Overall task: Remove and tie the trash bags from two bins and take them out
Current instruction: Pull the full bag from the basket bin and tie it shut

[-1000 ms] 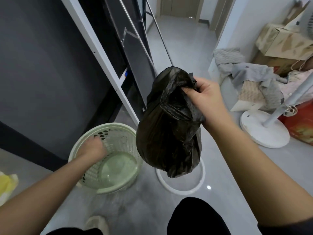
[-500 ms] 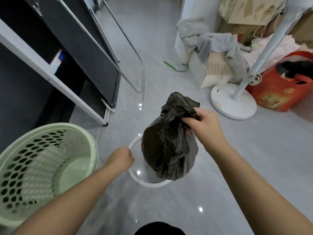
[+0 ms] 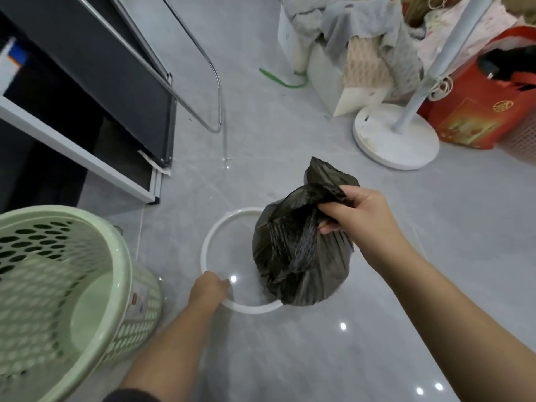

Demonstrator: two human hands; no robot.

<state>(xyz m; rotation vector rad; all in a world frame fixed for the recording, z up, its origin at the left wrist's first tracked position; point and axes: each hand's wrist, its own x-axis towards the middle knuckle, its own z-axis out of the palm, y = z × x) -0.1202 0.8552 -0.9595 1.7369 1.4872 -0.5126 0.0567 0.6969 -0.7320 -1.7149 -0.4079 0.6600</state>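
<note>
My right hand (image 3: 362,216) grips the bunched neck of a full black trash bag (image 3: 301,256), which hangs just above the grey floor. Under and beside the bag a white plastic ring (image 3: 214,227) lies flat on the floor. My left hand (image 3: 207,290) is down at the ring's near edge, its fingers curled onto the rim. A pale green perforated bin (image 3: 121,256) with no liner in it stands at the left, apart from both hands.
A white stand-fan base (image 3: 394,137) and a red bag (image 3: 478,111) sit at the right rear. Behind them is a box draped with grey cloths (image 3: 362,33). A dark panel with a chrome tube frame (image 3: 216,82) and a white shelf rail (image 3: 72,149) line the left.
My left hand has left the green bin and come down onto the near edge of the white ring. The bag stays in my right hand, now lower.
</note>
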